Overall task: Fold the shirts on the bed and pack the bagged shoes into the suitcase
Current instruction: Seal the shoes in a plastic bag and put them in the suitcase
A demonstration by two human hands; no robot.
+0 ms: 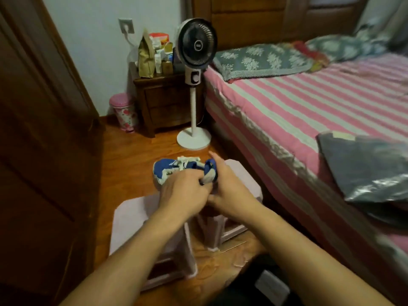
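both forearms reach forward over two pale pink stools (130, 219) on the wooden floor. the left hand (184, 191) is curled around the blue and white shoes (174, 170), and the right hand (229, 191) grips their heel end, forefinger sticking out; the shoes are held just above the stools. right of the stools, a grey plastic bag (362, 164) lies on the striped bed (287, 102). beyond the stools stands a white pedestal fan (195, 51).
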